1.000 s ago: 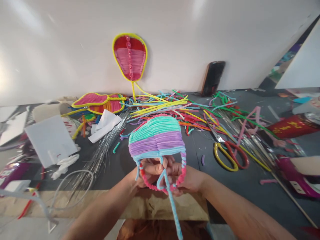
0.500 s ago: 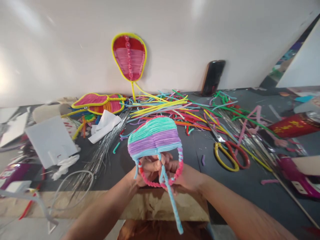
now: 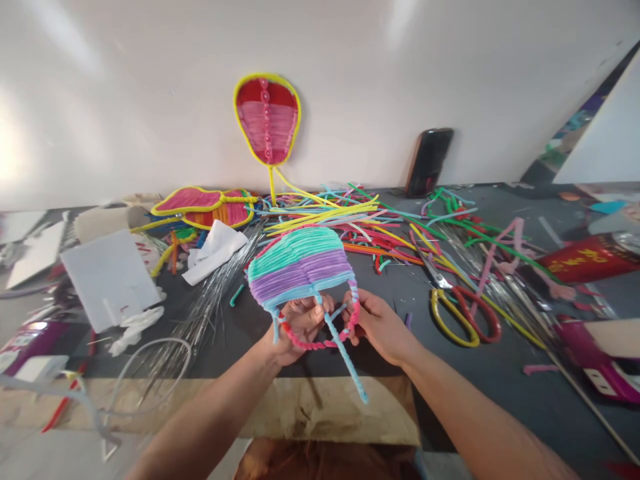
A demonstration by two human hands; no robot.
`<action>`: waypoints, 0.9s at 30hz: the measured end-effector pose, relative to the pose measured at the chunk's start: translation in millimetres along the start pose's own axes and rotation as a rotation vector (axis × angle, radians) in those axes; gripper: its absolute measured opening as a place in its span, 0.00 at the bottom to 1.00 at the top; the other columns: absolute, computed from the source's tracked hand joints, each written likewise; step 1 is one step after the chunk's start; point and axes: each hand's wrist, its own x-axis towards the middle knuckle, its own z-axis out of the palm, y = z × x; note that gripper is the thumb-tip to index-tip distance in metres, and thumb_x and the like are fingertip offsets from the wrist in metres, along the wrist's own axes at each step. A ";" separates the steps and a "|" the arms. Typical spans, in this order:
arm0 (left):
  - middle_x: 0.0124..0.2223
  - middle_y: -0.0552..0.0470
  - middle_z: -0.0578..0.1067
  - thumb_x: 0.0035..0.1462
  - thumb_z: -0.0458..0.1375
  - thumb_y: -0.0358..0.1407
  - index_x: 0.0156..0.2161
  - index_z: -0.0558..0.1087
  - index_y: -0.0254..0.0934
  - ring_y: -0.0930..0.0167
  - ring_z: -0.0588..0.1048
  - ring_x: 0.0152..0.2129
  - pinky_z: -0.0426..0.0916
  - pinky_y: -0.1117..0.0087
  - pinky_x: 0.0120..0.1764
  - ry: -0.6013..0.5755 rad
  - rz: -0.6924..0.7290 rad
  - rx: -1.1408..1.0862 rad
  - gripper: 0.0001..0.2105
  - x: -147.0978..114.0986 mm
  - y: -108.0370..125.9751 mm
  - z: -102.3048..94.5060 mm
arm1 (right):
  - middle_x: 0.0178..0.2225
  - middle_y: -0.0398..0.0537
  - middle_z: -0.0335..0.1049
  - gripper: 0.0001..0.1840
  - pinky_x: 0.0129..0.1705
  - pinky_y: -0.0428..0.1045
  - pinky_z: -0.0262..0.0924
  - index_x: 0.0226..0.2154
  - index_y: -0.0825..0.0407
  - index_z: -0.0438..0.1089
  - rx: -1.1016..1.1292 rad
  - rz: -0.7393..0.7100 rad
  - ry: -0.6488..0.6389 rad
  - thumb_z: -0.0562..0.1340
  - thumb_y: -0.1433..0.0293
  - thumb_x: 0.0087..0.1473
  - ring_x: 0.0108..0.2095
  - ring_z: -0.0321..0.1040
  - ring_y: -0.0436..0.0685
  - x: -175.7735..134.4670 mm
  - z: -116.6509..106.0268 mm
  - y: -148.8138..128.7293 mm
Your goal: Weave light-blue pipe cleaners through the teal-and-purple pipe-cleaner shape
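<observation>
A pipe-cleaner fan shape (image 3: 303, 267) with teal, purple and light-blue bands is held over the front of the table. Its lower frame is a curved loop wrapped in pink and red. My left hand (image 3: 301, 327) grips it from below, with the thumb on the light-blue pipe cleaner (image 3: 346, 357) that runs down the middle and sticks out toward me. At the right side of the loop, my right hand (image 3: 373, 323) pinches a short light-blue end near the pink frame. Some of its fingertips are hidden behind the frame.
Loose pipe cleaners (image 3: 325, 213) lie behind the work. A finished pink and red fan (image 3: 267, 123) leans on the wall near a phone (image 3: 429, 163). Scissors (image 3: 465, 317), a red can (image 3: 585, 257) and a magenta glue gun (image 3: 595, 360) lie right. Wires (image 3: 200, 307) and white paper (image 3: 110, 280) are left.
My right hand has moved right, away from my left, drawing a light-blue end out sideways to the frame. The fan shape has shifted slightly left, and the hanging light-blue piece has swung up.
</observation>
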 end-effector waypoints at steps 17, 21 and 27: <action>0.29 0.52 0.74 0.49 0.63 0.42 0.29 0.72 0.35 0.70 0.74 0.28 0.71 0.69 0.36 0.172 0.093 0.563 0.11 4.3 9.9 -0.8 | 0.41 0.50 0.66 0.08 0.40 0.51 0.64 0.39 0.49 0.67 -0.731 -0.558 0.314 0.57 0.65 0.57 0.41 0.66 0.56 -5.0 -10.8 -13.8; 0.27 0.52 0.73 0.52 0.59 0.42 0.29 0.72 0.36 0.70 0.73 0.28 0.69 0.68 0.35 0.101 0.162 0.718 0.10 2.8 10.6 -1.6 | 0.48 0.53 0.62 0.10 0.46 0.55 0.61 0.40 0.49 0.71 -1.078 -0.713 0.230 0.57 0.72 0.55 0.49 0.58 0.60 -8.4 -7.0 -12.5; 0.29 0.51 0.72 0.55 0.57 0.39 0.31 0.72 0.37 0.68 0.70 0.30 0.66 0.66 0.38 -0.003 0.170 0.768 0.07 -2.9 3.6 -4.8 | 0.58 0.54 0.52 0.12 0.54 0.63 0.53 0.38 0.51 0.72 -1.321 -0.694 0.099 0.59 0.75 0.49 0.57 0.46 0.68 -14.7 -1.0 -18.7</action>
